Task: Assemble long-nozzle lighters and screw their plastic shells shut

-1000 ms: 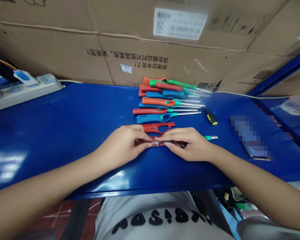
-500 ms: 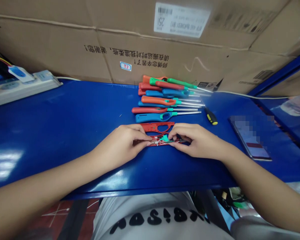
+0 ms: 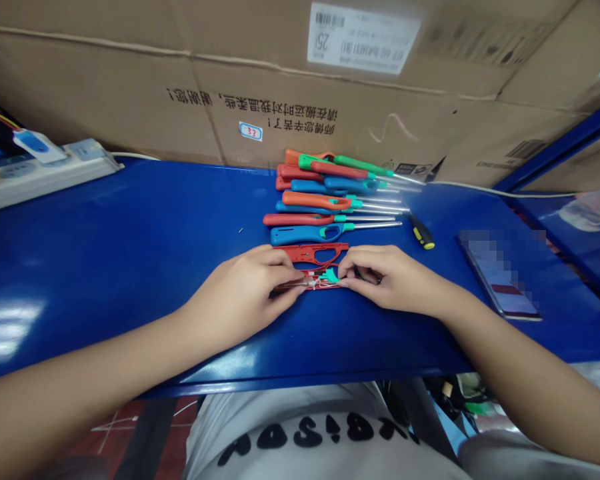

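Note:
An opened gas lighter (image 3: 325,285) lies in front of me, its red half shell holding a green trigger (image 3: 330,275), thin white wire and small inner parts. My left hand (image 3: 253,283) has its thumb and index finger closed around the left end of this half, by a clear or metallic inner part. At the other end, my right hand (image 3: 393,275) pinches close to the trigger; its fingertips partly hide what they grip. Just beyond lies the other red half shell (image 3: 307,254), hollow side up, with its trigger loop toward the right.
Several whole lighters (image 3: 300,235) in red, blue, orange and green are stacked behind. A black-and-yellow screwdriver (image 3: 422,233) and a phone (image 3: 500,277) lie to the right. A power strip (image 3: 75,170) sits at the left; a cardboard box (image 3: 130,107) stands along the back.
My left hand has shifted slightly left along the lighter half, uncovering more of its left inner part. My right fingers have closed a little more near the trigger.

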The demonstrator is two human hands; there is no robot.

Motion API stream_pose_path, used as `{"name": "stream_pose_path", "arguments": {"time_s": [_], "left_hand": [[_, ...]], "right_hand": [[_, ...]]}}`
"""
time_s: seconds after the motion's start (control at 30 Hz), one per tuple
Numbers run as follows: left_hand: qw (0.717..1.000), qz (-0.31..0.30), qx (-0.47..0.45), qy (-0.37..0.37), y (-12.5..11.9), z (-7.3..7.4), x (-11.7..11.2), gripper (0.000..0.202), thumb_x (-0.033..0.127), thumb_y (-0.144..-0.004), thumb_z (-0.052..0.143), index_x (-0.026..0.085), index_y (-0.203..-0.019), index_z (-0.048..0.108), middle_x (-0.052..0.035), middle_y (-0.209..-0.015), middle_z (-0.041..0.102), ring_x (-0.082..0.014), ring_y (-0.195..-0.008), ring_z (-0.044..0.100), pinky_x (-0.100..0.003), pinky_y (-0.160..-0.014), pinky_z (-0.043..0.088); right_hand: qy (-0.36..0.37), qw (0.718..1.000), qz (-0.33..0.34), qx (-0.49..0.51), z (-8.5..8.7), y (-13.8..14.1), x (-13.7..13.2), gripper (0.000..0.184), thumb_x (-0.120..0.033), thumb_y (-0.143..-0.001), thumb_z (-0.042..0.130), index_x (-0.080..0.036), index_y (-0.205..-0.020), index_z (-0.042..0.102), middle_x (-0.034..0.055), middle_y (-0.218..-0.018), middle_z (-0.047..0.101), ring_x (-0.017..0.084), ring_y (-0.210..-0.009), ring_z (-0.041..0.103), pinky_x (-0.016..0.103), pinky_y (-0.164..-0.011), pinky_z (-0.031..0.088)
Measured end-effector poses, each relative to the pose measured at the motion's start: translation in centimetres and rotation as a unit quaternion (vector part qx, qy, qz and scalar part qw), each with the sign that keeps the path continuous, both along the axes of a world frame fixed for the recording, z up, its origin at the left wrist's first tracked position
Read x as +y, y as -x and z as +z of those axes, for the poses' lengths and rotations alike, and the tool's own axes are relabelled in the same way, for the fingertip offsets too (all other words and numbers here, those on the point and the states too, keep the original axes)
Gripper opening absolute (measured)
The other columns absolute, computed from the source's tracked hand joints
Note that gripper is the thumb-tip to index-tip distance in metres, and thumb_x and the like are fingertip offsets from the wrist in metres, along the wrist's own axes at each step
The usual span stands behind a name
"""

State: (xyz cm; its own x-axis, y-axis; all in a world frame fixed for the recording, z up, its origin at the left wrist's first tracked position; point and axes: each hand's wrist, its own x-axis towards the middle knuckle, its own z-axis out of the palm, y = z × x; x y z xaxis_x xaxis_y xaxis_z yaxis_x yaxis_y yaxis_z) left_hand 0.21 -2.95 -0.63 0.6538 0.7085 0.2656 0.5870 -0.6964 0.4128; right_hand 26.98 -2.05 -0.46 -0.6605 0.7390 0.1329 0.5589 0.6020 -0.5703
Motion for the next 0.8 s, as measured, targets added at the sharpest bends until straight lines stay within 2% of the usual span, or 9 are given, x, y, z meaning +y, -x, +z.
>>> {"name": "stream_pose_path", "arguments": {"time_s": [0.1, 0.23, 0.3, 0.57, 0.8], "left_hand": [[0.998, -0.017, 0.018, -0.054, -0.3, 0.1, -0.3, 0.023, 0.031, -0.098, 0.058, 0.022, -0.113, 0.073, -0.0071, -0.109, 0.070, -0.0258, -0.103, 0.061, -0.041, -0.087, 0.054], [0.994, -0.088, 0.043, -0.056, -0.6, -0.4, -0.6, 0.032, 0.028, -0.102, 0.050, 0.023, -0.130, 0.065, -0.0076, -0.129, 0.064, -0.0262, -0.118, 0.057, -0.045, -0.101, 0.049], [0.992, -0.101, 0.053, -0.054, -0.7, -0.8, -0.7, 0.034, 0.027, -0.103, 0.048, 0.023, -0.134, 0.062, -0.0075, -0.134, 0.062, -0.0261, -0.121, 0.056, -0.045, -0.103, 0.048], [0.992, -0.103, 0.051, -0.047, -0.9, -1.3, -0.6, 0.036, 0.026, -0.103, 0.048, 0.020, -0.137, 0.059, -0.0094, -0.133, 0.063, -0.0267, -0.121, 0.057, -0.046, -0.103, 0.049], [0.994, -0.099, 0.041, -0.019, -0.9, -1.3, -0.5, 0.037, 0.025, -0.102, 0.049, 0.022, -0.138, 0.056, -0.0072, -0.135, 0.062, -0.0245, -0.125, 0.055, -0.045, -0.108, 0.046]], "right_hand": [[-0.004, 1.000, 0.015, 0.000, 0.0, 0.1, 0.0, 0.006, -0.018, -0.095, 0.060, -0.018, -0.095, 0.065, -0.0004, -0.080, 0.064, 0.009, -0.064, 0.051, 0.022, -0.062, 0.040], [-0.002, 1.000, 0.029, -0.005, 0.1, -0.1, -0.1, 0.009, -0.016, -0.095, 0.057, -0.018, -0.100, 0.065, 0.0008, -0.086, 0.065, 0.010, -0.066, 0.051, 0.023, -0.064, 0.041], [0.001, 0.999, 0.034, -0.008, 0.2, -0.2, -0.1, 0.010, -0.017, -0.096, 0.057, -0.019, -0.101, 0.065, 0.0019, -0.090, 0.064, 0.010, -0.067, 0.052, 0.023, -0.064, 0.042], [-0.015, 0.998, 0.048, -0.032, 0.0, -0.4, 0.0, 0.014, -0.020, -0.098, 0.054, -0.020, -0.107, 0.064, 0.0046, -0.104, 0.066, 0.015, -0.087, 0.060, 0.027, -0.074, 0.046], [-0.009, 0.998, 0.042, -0.044, 0.4, -0.4, -0.1, 0.012, -0.019, -0.097, 0.054, -0.020, -0.105, 0.063, 0.0037, -0.103, 0.066, 0.014, -0.085, 0.060, 0.026, -0.072, 0.045]]}}
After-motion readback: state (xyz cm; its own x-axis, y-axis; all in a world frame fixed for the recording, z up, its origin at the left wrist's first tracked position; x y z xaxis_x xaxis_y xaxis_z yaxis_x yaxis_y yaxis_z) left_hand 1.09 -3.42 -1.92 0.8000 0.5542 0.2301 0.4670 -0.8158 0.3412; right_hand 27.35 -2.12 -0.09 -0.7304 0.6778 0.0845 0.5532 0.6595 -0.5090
